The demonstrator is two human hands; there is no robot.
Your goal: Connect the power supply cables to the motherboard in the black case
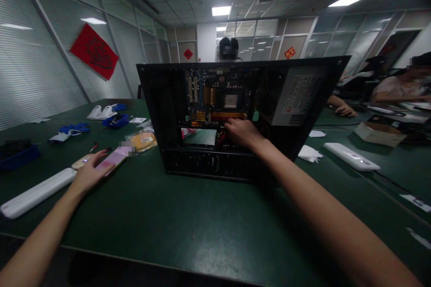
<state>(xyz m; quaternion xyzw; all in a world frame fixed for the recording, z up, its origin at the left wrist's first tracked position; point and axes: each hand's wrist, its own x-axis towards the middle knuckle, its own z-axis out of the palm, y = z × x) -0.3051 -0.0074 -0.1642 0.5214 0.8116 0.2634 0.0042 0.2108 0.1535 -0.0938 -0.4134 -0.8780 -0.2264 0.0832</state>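
A black computer case stands upright on the green table, its open side facing me. Inside it are a motherboard with orange memory slots and a silver-grey power supply. My right hand reaches into the case just below the memory slots. Its fingers are bent together beside a dark bundle of cables; what they grip is hidden. To the left, my left hand is closed on the near end of a phone with a lit pinkish screen, low over the table.
A white bar-shaped device lies at left. Blue trays, blue gloves and a yellow item in a plastic bag sit beyond my left hand. On the right are a white power strip, a cardboard box and another person's hand.
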